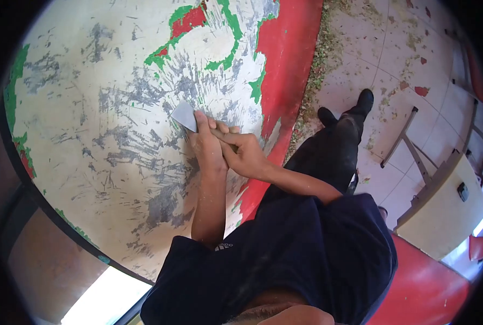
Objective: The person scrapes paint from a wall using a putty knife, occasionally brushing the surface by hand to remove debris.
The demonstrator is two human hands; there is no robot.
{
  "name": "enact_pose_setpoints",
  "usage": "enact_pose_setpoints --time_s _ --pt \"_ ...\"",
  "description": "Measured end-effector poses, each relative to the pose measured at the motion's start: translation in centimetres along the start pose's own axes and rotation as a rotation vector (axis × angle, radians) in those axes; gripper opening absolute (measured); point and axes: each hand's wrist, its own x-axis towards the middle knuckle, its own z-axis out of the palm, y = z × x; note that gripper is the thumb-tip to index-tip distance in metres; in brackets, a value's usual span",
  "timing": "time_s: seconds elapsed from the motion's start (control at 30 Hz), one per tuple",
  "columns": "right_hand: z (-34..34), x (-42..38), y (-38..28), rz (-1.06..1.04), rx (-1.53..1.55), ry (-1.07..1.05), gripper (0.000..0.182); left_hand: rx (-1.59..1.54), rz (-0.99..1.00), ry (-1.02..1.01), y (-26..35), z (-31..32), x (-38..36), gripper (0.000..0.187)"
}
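Being clasped in two closed grips is a flat-bladed scraper (184,116), held at a scuffed white-and-gray wall (62,130), with the left hand (203,142) placed near the blade and the right hand (245,154) farther back. The wall is edged by a red band (287,65); the tiled floor (398,97) is strewn with chips (422,91).

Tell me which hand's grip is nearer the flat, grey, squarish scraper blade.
Left. The left grip is right beside the scraper blade; the right grip sits farther back, toward the body.
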Motion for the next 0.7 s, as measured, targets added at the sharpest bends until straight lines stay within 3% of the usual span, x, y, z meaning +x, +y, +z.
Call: enact_pose_setpoints --time_s 0.17,0.27,0.3,0.43,0.5,0.7 --pt "1.1 -1.6 2.2 -0.108 0.038 0.056 0.036 0.001 -0.086 0.061 -2.4 -2.0 -1.0 0.037" --pt "1.0 1.7 -0.8 -0.019 0.124 0.062 0.035 -0.049 -0.02 -0.007 1.5 0.7 0.3 0.036" --pt "1.5 1.8 -0.1 -0.085 0.144 0.078 0.035 -0.072 -0.027 -0.016 1.4 0.3 0.3 0.036" --pt "1.0 -1.7 1.3 -0.023 0.049 -0.01 0.034 -0.074 -0.136 0.033 -2.3 -2.3 -1.8 0.037" --pt "1.1 -1.5 0.8 0.052 0.043 -0.006 0.034 -0.034 -0.127 0.026 -1.1 -1.6 -1.2 0.037" --pt "1.1 -2.4 1.9 -0.014 0.048 -0.055 0.036 -0.026 -0.134 0.043 -2.6 -3.7 -1.3 0.039"
